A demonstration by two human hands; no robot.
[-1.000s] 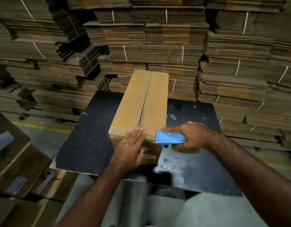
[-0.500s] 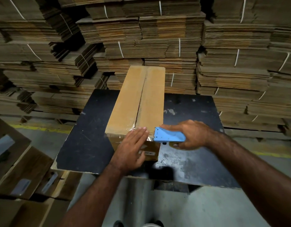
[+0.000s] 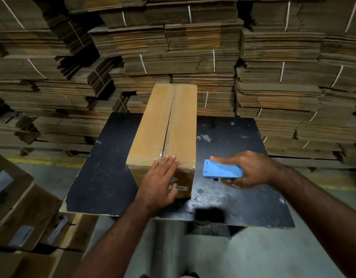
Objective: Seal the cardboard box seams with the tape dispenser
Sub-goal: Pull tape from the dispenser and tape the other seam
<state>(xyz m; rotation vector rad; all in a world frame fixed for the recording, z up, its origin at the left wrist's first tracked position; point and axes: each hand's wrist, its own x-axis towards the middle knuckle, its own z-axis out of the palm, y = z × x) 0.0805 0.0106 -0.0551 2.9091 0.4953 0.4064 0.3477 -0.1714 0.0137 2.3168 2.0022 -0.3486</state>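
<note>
left hand [image 3: 160,178] lies flat, open, pinning the box [image 3: 165,133] end; right hand [image 3: 251,169] grips the dispenser [image 3: 221,171] beside it over the bench [image 3: 105,173].

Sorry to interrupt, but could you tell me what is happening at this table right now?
A person is taping a cardboard box shut on a black table. The left hand lies flat over the box's near top edge, where clear tape shows. The right hand holds a blue tape dispenser just right of the box, clear of it. The centre seam along the top looks mostly untaped. Bundled flat cartons are stacked behind.
</note>
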